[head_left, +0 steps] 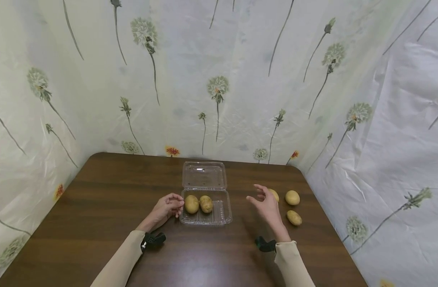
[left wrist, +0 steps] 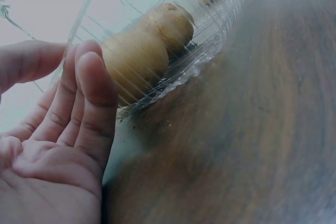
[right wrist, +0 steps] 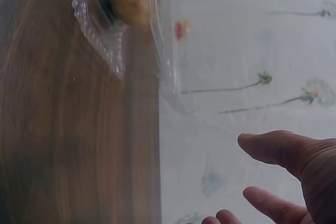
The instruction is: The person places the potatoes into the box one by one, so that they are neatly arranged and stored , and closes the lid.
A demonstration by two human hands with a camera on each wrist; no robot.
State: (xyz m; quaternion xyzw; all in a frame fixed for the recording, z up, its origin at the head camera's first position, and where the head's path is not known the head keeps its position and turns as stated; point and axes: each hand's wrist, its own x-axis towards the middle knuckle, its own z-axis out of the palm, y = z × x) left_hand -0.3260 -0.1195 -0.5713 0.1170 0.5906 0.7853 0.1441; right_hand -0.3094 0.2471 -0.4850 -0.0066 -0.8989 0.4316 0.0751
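A clear plastic clamshell container (head_left: 222, 217) lies on the table with its lid (head_left: 204, 175) folded back. Two potatoes sit side by side in its left half, a smoother one (head_left: 191, 204) and a blotchier one (head_left: 206, 204). My left hand (head_left: 167, 207) pinches the container's left rim between thumb and fingers, as the left wrist view shows close up. To the right of the container, my right hand (head_left: 267, 205) is held over the table, thumb and fingers spread with nothing between them. It partly hides a potato (head_left: 274, 194) behind it.
Two more potatoes lie on the right side of the table, one farther back (head_left: 292, 197) and one nearer (head_left: 294, 218). The brown wooden table (head_left: 133, 179) meets a flower-printed curtain (head_left: 240, 99) at the back and sides.
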